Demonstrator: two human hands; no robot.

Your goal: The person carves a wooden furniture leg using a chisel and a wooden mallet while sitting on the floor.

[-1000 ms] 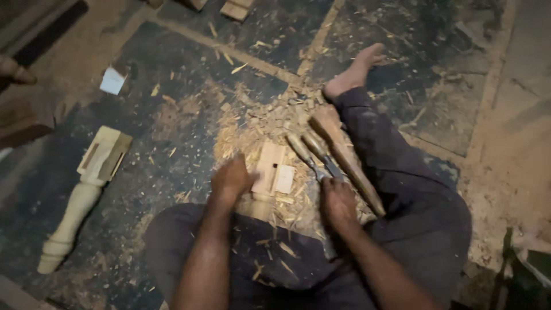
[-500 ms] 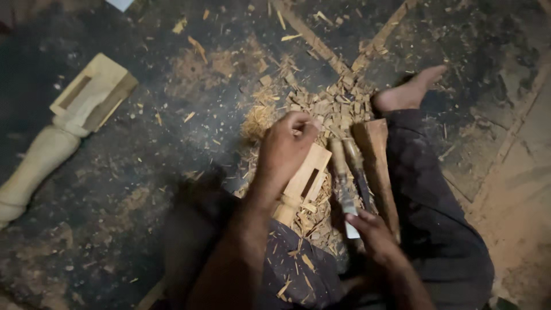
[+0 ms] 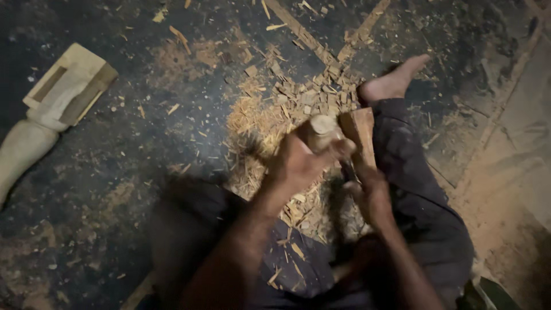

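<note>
The right hand (image 3: 373, 195) rests low beside the thigh; motion blur hides whether its fingers close on anything. The left hand (image 3: 298, 163) is wrapped tightly around a pale wooden workpiece (image 3: 322, 129), which half a second ago lay flatter under that hand and now stands end-up. The workpiece projects above the fist, touching the wooden block (image 3: 360, 135), over the wood chips (image 3: 287, 103).

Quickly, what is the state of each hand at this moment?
Left hand: closed around the pale turned wooden piece, lifting its end.
Right hand: lowered beside the wooden block; blurred, so its grip cannot be told.
</note>
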